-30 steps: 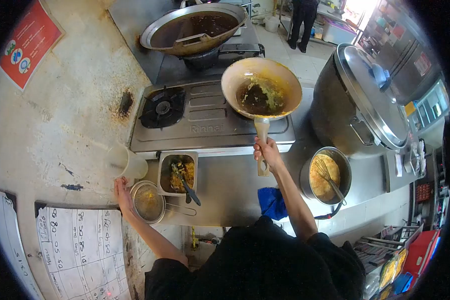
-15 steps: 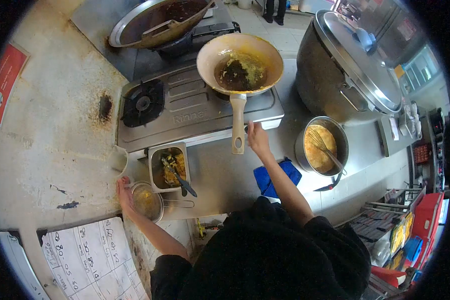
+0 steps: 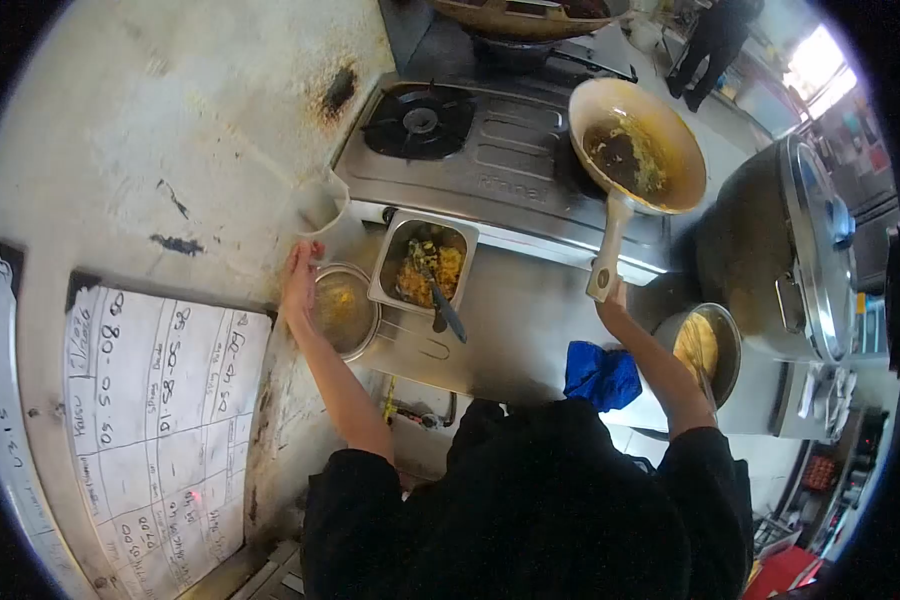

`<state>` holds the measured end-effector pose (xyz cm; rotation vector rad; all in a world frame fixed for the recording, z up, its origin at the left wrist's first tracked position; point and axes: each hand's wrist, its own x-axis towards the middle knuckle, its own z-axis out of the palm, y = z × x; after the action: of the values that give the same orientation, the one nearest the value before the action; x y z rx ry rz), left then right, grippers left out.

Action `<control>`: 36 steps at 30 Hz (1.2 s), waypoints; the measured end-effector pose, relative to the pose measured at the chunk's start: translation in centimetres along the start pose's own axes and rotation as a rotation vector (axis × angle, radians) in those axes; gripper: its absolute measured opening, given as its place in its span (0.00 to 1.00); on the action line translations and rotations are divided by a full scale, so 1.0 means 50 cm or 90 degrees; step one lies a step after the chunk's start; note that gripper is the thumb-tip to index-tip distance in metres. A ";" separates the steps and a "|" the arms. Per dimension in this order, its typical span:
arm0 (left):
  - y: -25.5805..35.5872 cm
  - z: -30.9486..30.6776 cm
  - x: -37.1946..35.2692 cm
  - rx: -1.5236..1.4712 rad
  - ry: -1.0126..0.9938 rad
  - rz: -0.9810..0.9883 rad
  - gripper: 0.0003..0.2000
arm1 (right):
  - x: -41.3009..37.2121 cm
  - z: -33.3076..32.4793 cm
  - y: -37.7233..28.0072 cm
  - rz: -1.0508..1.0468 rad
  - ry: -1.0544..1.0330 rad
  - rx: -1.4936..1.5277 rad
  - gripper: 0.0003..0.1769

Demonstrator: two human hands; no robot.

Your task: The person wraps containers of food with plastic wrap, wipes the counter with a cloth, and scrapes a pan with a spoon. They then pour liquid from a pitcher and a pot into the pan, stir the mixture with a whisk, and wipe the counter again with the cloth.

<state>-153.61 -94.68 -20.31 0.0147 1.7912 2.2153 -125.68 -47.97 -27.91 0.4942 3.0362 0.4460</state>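
Observation:
My left hand (image 3: pixel 299 282) is at the wall side, its fingers together beside the bottom of a white jug (image 3: pixel 320 207) and the rim of a round sieve (image 3: pixel 344 312) with yellow bits. What the fingertips hold is unclear. A metal container (image 3: pixel 382 262) of yellow and dark food, with a dark-handled utensil (image 3: pixel 447 312), stands to the right. My right hand (image 3: pixel 613 298) is at the stove's front edge, by the end of the handle of a pale frying pan (image 3: pixel 685 160). That handle partly hides its fingers. Oil and food bits lie in the pan.
A stove (image 3: pixel 515 185) spans the back, with a bare burner (image 3: pixel 420 120) and a large wok (image 3: pixel 515 18) behind. At the right are a big lidded pot (image 3: pixel 750 250), a pot of yellow liquid (image 3: pixel 730 345) and a blue cloth (image 3: pixel 602 376). A person (image 3: pixel 715 45) stands beyond.
The view has turned and shifted toward the left, so the counter items appear farther right. My right hand is now closer to the pan handle's end. My left hand stays by the jug and sieve.

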 end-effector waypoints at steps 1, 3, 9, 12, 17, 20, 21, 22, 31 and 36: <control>0.023 0.027 -0.020 -0.002 0.062 0.024 0.13 | 0.001 -0.003 0.005 0.052 -0.038 0.097 0.14; 0.023 0.059 -0.035 -0.025 0.119 0.029 0.12 | -0.005 0.025 0.022 0.111 -0.085 0.168 0.15; -0.085 0.191 -0.008 -0.170 0.348 0.222 0.11 | 0.001 0.016 0.045 -0.124 -0.036 -0.302 0.13; -0.114 0.228 0.000 -0.110 0.377 0.216 0.10 | 0.004 -0.064 0.013 -0.065 -0.009 -0.242 0.06; -0.121 0.229 0.002 0.110 0.418 0.184 0.14 | -0.012 -0.004 0.033 -0.001 0.114 -0.016 0.12; -0.114 0.203 -0.002 0.261 0.367 0.143 0.16 | -0.053 -0.102 0.001 0.121 -0.026 0.157 0.18; -0.115 0.191 0.001 0.345 0.329 0.089 0.15 | -0.068 -0.139 -0.006 0.170 -0.070 0.217 0.20; -0.122 0.178 0.002 0.328 0.323 0.097 0.15 | -0.087 -0.175 -0.010 0.298 -0.130 0.317 0.18; 0.009 0.306 -0.113 0.464 0.508 0.307 0.15 | -0.413 -0.275 0.196 0.638 0.014 0.088 0.16; -0.014 0.620 -0.374 0.257 0.025 0.418 0.09 | -0.514 -0.143 0.321 0.502 -0.340 0.045 0.19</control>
<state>-129.67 -69.25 -10.74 0.7440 2.4898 2.1772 -96.96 -43.45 -16.82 1.5298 2.2510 0.1667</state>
